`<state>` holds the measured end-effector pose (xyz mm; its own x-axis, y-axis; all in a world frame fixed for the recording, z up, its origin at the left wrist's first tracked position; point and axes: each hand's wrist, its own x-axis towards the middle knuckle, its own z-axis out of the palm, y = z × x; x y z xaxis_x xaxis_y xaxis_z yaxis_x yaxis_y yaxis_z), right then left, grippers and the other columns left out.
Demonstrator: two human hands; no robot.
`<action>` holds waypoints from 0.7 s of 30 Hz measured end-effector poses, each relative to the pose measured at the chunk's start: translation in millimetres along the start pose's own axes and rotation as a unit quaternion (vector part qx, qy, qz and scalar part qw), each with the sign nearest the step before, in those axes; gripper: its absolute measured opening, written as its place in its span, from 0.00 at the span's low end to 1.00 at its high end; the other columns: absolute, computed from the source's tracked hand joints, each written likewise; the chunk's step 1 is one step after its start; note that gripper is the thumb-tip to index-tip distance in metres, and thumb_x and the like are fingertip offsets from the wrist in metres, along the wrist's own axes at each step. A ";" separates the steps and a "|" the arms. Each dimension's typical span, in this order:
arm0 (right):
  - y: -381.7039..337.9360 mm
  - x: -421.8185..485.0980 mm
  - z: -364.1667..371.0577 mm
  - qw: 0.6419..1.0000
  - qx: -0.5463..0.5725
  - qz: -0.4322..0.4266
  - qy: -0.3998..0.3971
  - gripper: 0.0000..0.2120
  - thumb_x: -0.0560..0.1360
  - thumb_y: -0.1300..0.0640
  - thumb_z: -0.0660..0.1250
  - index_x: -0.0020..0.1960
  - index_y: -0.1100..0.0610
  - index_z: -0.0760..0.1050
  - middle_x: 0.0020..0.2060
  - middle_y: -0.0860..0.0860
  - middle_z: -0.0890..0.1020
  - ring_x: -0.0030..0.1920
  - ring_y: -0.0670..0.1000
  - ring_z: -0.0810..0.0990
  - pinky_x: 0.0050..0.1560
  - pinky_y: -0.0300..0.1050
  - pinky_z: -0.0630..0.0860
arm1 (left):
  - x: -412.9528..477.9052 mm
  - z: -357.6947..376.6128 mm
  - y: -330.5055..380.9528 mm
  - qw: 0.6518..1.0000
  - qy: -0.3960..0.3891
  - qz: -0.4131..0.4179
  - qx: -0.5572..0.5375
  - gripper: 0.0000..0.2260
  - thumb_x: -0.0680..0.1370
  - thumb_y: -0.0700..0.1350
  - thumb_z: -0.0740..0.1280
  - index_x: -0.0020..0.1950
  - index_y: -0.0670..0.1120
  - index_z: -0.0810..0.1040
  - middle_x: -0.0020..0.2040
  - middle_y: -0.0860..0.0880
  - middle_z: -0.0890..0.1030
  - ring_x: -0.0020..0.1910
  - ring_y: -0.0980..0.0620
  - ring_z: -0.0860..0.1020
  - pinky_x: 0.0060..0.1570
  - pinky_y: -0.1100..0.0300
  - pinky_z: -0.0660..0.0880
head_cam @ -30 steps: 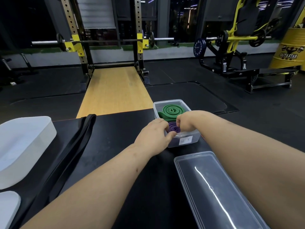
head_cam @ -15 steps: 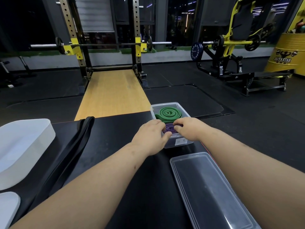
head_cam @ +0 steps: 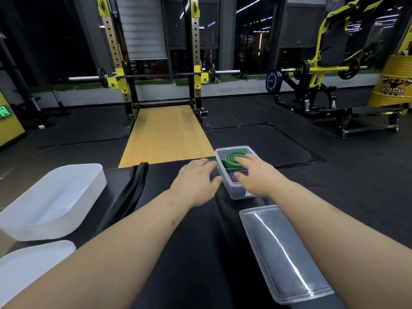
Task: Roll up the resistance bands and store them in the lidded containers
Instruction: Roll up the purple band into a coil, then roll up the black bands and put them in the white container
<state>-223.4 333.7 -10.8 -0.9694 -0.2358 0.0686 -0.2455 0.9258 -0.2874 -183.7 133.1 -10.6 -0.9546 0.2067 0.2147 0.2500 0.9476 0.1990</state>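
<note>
Nearest, the clear lid (head_cam: 283, 253) lies off its box on the black table (head_cam: 200, 253), and a white lid (head_cam: 33, 257) sits at the left edge, so nothing is closed yet. Further in stands a white container (head_cam: 51, 197) with no band visible inside. Beside it a black band (head_cam: 136, 190) lies unrolled; I judge that band and both lids to be the work left.

Beyond, the left hand (head_cam: 196, 181) rests on the table, fingers loosely spread, thumb against the wall of the clear container (head_cam: 236, 194). The right hand (head_cam: 256, 177) reaches over that container, fingers straight and slightly apart, laid on the rolled bands inside. The purple band (head_cam: 234, 176) is at the near end, with the green band (head_cam: 231, 160) behind it.

Far off, a yellow drum (head_cam: 392, 85) reads JAIYASTAR, and a blue weight plate (head_cam: 273, 81) reads FITNESS.
</note>
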 end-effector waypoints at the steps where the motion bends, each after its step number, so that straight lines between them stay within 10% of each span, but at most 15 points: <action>1: -9.6 -7.3 -2.1 1.000 0.007 -0.005 0.003 0.28 0.83 0.44 0.59 0.82 0.44 0.60 0.81 0.48 0.61 0.78 0.56 0.65 0.76 0.55 0.65 | -9.3 -7.8 -2.1 1.000 0.002 -0.007 -0.004 0.23 0.84 0.58 0.57 0.77 0.51 0.66 0.76 0.50 0.69 0.76 0.48 0.63 0.74 0.50 0.61; 21: -179.4 -165.3 87.9 0.985 0.089 -0.135 -0.056 0.24 0.84 0.46 0.59 0.79 0.45 0.63 0.78 0.46 0.63 0.70 0.52 0.73 0.64 0.50 0.75 | -253.0 -11.8 -82.1 0.987 0.044 -0.154 -0.033 0.21 0.84 0.55 0.58 0.77 0.52 0.67 0.72 0.53 0.72 0.72 0.50 0.67 0.70 0.53 0.67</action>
<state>-18.7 180.6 -54.6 -0.8600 -0.5063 0.0633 -0.4800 0.7606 -0.4370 39.2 0.1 -69.9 -0.9699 -0.1122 0.2159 -0.0361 0.9439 0.3283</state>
